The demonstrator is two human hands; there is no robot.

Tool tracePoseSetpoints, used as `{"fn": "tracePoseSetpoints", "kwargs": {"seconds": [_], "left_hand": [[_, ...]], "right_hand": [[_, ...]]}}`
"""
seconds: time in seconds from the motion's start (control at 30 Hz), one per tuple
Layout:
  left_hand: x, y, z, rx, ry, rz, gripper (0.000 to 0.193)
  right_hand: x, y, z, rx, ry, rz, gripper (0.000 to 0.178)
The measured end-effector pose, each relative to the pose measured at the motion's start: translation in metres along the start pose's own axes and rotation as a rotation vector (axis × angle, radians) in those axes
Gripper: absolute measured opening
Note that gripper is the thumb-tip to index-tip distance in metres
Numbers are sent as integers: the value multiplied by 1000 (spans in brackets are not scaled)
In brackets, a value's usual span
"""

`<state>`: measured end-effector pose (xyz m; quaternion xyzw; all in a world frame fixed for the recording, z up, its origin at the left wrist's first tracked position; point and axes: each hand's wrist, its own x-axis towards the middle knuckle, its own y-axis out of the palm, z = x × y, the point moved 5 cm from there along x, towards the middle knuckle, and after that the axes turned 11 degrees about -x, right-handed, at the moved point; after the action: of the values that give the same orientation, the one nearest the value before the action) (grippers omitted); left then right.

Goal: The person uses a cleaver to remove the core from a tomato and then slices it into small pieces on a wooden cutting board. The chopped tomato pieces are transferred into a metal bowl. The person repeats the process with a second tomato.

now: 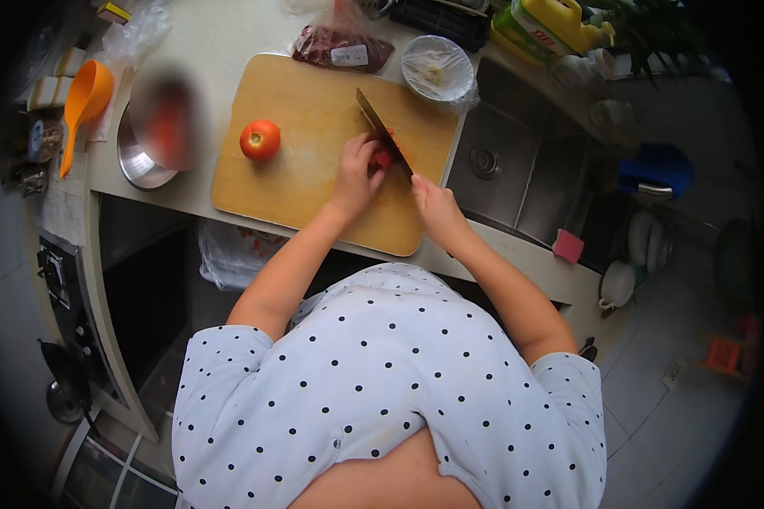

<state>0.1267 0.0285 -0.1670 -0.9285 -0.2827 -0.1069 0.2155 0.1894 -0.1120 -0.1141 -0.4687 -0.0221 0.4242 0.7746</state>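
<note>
On a wooden cutting board (306,182), my left hand (356,174) presses down on a red tomato piece (384,158), mostly hidden under my fingers. My right hand (433,204) grips the handle of a large knife (380,127), whose blade lies across that tomato piece right beside my left fingers. A whole red tomato (260,139) stands alone on the board's left part, well apart from both hands.
A steel bowl (140,165) and an orange scoop (83,102) sit left of the board. A bag of red meat (341,47) and a wrapped bowl (436,68) lie behind it. The sink (518,165) is on the right, with a pink sponge (568,246) near its front.
</note>
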Motion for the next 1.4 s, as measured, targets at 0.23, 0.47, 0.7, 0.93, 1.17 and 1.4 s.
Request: {"fn": "tracePoseSetpoints", "kwargs": {"seconds": [0.23, 0.47, 0.7, 0.93, 1.17, 1.4], "left_hand": [[1, 1, 1, 90, 41, -14, 46], [0, 2, 4, 77, 32, 49, 41], [-6, 2, 11, 79, -18, -6, 39], [-6, -24, -29, 39, -81, -20, 48], [-12, -9, -15, 56, -6, -24, 30], [-20, -24, -19, 63, 39, -80, 19]], "right_hand": [[-13, -8, 3, 10, 27, 28, 36], [14, -2, 7, -7, 1, 23, 37], [13, 2, -2, 44, -12, -20, 41], [-20, -19, -23, 373, 198, 125, 40], [-26, -28, -12, 446, 264, 233, 43], [-35, -31, 2, 261, 252, 333, 50]]}}
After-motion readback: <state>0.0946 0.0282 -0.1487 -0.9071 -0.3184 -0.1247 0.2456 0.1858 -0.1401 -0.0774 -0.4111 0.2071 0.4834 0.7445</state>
